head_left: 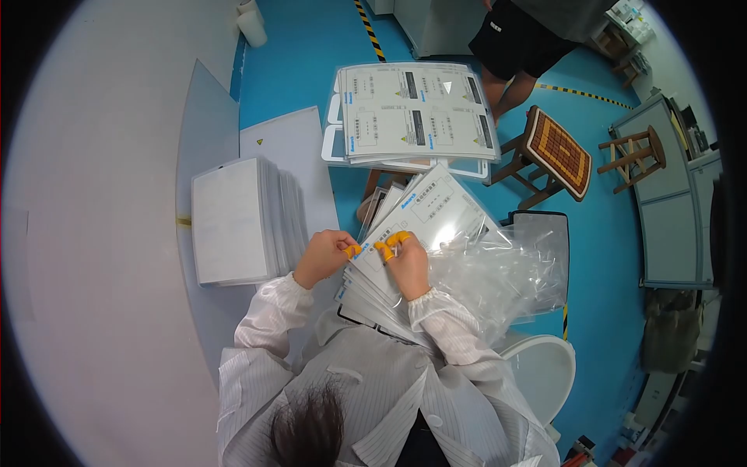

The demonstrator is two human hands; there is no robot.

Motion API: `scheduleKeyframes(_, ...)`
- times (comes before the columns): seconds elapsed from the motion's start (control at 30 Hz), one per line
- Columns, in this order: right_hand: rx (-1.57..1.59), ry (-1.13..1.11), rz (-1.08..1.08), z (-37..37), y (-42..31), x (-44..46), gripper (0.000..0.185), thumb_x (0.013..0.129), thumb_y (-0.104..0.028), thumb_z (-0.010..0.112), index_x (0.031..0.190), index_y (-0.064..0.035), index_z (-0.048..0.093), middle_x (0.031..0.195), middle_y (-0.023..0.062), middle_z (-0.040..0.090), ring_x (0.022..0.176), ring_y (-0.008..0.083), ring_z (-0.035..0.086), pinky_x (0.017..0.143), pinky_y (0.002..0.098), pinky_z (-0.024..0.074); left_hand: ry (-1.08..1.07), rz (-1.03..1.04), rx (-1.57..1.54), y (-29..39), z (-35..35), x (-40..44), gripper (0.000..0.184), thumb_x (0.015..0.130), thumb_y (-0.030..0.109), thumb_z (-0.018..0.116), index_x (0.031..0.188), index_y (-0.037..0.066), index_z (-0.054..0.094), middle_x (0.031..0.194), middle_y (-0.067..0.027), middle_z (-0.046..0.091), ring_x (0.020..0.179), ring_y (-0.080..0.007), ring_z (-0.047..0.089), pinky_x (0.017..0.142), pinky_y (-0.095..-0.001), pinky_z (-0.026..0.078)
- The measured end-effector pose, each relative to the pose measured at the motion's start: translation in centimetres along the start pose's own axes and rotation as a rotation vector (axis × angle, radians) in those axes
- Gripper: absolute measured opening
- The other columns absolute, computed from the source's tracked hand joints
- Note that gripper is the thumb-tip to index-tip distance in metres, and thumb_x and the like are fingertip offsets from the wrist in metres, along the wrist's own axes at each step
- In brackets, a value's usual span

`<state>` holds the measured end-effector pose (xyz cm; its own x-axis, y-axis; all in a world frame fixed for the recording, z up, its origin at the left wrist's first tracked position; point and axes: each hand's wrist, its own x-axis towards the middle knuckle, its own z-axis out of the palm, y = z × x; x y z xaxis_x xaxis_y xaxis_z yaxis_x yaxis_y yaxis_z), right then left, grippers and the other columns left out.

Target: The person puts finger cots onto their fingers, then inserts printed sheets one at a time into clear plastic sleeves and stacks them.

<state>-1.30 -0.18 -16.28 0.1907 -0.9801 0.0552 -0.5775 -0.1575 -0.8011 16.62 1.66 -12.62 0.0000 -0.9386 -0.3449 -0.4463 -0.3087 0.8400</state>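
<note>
A stack of printed white panel sheets [447, 204] with blue logos and black lettering lies tilted in front of my body. My left hand [323, 257], with a yellow finger cot on a fingertip, is closed in a pinch at the left edge of the top sheet. Over the face of that same sheet, my right hand [408, 266] has its cotted thumb and fingers curled together. What lies between those right fingertips is too small to make out. Crumpled clear plastic film [494, 276] lies against the sheets, right of my right hand.
Ahead stands a pile of large printed sheets [412, 117]. On the left, a stack of white panels [233, 222] sits on a grey surface. A stool with a beaded seat [559, 152] and a person [529, 31] are at the upper right. A white round bin [548, 373] is near my right side.
</note>
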Motion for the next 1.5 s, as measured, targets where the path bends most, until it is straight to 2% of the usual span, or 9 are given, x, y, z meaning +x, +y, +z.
scheduleKeyframes(0.17, -0.055, -0.241, -0.18, 1.0, -2.6, -2.1, 0.028, 0.068, -0.023, 0.073, 0.079, -0.0014, 0.059, 0.085, 0.0122, 0.055, 0.065, 0.0316, 0.058, 0.057, 0.0375, 0.0471, 0.008, 0.011, 0.043, 0.4, -0.1, 0.3, 0.01, 0.075, 0.004, 0.064, 0.083, -0.002, 0.066, 0.067, -0.0054, 0.064, 0.058, -0.007, 0.056, 0.055, -0.0199, 0.045)
scheduleKeyframes(0.33, 0.044, 0.021, -0.004, 0.4, 0.1, 0.1, 0.02, 0.071, -0.014, 0.069, 0.079, -0.0003, 0.057, 0.084, 0.0142, 0.055, 0.069, 0.0338, 0.057, 0.059, 0.0391, 0.0461, -0.011, 0.029, 0.06, 0.3, -0.2, -0.2, 0.01, 0.075, 0.005, 0.065, 0.083, -0.002, 0.066, 0.067, -0.0048, 0.064, 0.058, -0.0061, 0.055, 0.055, -0.0197, 0.045)
scheduleKeyframes(0.53, 0.056, -0.106, -0.096, -0.3, -1.5, -0.7, 0.021, 0.069, -0.013, 0.071, 0.082, -0.0009, 0.059, 0.085, 0.0136, 0.055, 0.071, 0.0324, 0.057, 0.061, 0.0373, 0.0467, -0.008, 0.005, -0.047, -0.8, -0.1, 0.4, 0.01, 0.077, 0.001, 0.062, 0.085, -0.003, 0.065, 0.069, -0.0037, 0.064, 0.06, -0.0055, 0.054, 0.055, -0.0189, 0.043)
scheduleKeyframes(0.73, 0.046, -0.203, -0.155, 1.2, -0.6, -1.7, 0.018, 0.072, -0.013, 0.067, 0.084, 0.0005, 0.062, 0.093, 0.0152, 0.055, 0.073, 0.033, 0.058, 0.062, 0.0362, 0.0487, -0.245, 0.029, -0.357, -1.2, -1.1, -0.4, 0.023, 0.079, -0.004, 0.057, 0.101, -0.003, 0.063, 0.086, -0.0083, 0.065, 0.075, -0.0108, 0.061, 0.07, -0.0215, 0.05)
scheduleKeyframes(0.83, 0.181, -0.296, -0.164, -1.2, 0.0, -0.2, 0.023, 0.075, -0.012, 0.065, 0.091, 0.0019, 0.058, 0.093, 0.012, 0.057, 0.078, 0.0297, 0.06, 0.071, 0.0322, 0.0483, -0.291, -0.036, -0.436, -2.1, -1.3, -0.2, 0.031, 0.078, -0.007, 0.054, 0.109, -0.002, 0.06, 0.093, -0.0095, 0.065, 0.078, -0.0126, 0.062, 0.073, -0.0236, 0.051)
scheduleKeyframes(0.9, 0.757, -0.087, -0.123, -2.7, 0.3, 0.6, 0.023, 0.081, -0.016, 0.062, 0.097, -0.001, 0.053, 0.088, 0.0072, 0.056, 0.08, 0.0238, 0.059, 0.083, 0.0308, 0.0448, -0.267, -0.14, -0.416, -3.1, -1.0, 0.3, 0.029, 0.08, -0.006, 0.055, 0.109, -0.003, 0.059, 0.094, -0.0094, 0.064, 0.082, -0.0136, 0.062, 0.075, -0.0233, 0.051)
scheduleKeyframes(1.0, 1.056, -0.042, 0.043, -3.8, 3.8, 1.1, 0.019, 0.088, -0.019, 0.055, 0.098, -0.0048, 0.047, 0.082, 0.0049, 0.054, 0.073, 0.0183, 0.056, 0.09, 0.035, 0.0415, -0.32, -0.223, -0.523, -4.0, -0.5, 1.2, 0.034, 0.078, -0.003, 0.057, 0.113, -0.001, 0.058, 0.097, -0.0094, 0.064, 0.083, -0.0129, 0.062, 0.076, -0.0244, 0.051)
scheduleKeyframes(1.2, 1.137, -0.148, 0.051, -4.8, 2.4, 0.7, 0.02, 0.09, -0.024, 0.052, 0.093, -0.0076, 0.043, 0.068, 0.0053, 0.049, 0.057, 0.0129, 0.049, 0.084, 0.039, 0.0453, -0.508, -0.113, -0.658, -1.0, -3.6, 3.0, 0.041, 0.087, 0.022, 0.058, 0.122, 0.001, 0.051, 0.1, -0.0061, 0.062, 0.092, -0.01, 0.057, 0.083, -0.023, 0.046)
scheduleKeyframes(1.5, 0.96, 0.056, 0.071, -7.4, 2.5, 0.4, 0.019, 0.092, -0.025, 0.047, 0.089, -0.0063, 0.045, 0.066, 0.0036, 0.047, 0.055, 0.0114, 0.047, 0.064, 0.0294, 0.0469, -0.373, 0.136, -0.205, 1.9, 1.0, 7.4, 0.028, 0.085, 0.004, 0.052, 0.112, 0.001, 0.058, 0.093, -0.005, 0.064, 0.083, -0.0085, 0.054, 0.075, -0.0213, 0.043)
